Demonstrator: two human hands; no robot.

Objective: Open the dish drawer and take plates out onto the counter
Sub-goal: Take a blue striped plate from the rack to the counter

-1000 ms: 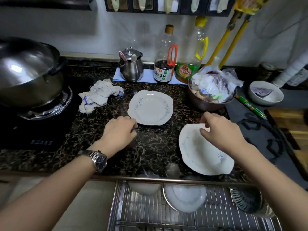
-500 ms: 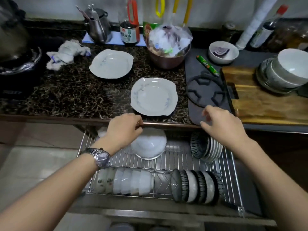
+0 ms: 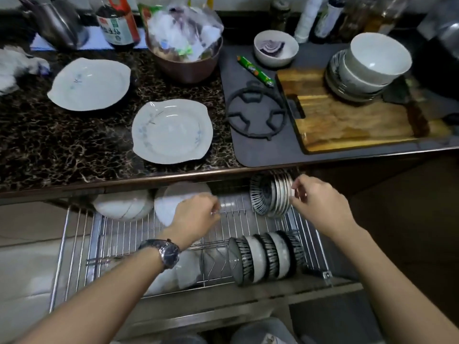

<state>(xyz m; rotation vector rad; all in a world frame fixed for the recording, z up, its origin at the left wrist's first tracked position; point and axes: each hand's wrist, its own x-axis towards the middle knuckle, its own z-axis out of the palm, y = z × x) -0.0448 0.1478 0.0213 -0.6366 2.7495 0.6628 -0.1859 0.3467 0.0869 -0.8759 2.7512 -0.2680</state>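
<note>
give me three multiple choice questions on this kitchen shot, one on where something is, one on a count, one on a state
1. Where does the right hand reach?
A. to the upright striped plates in the drawer
B. to the cutting board
C. to the soy sauce bottle

2. How many white plates lie flat on the dark stone counter?
A. none
B. two
C. five

3. What state is the dish drawer in?
A. shut
B. pulled out
C. lifted onto the counter

Answers:
1 A: its fingers are at the edge of the striped plates standing in the rack.
2 B: one plate lies at the back left and another plate nearer the counter's edge.
3 B: the dish drawer shows its wire rack and dishes below the counter.
</note>
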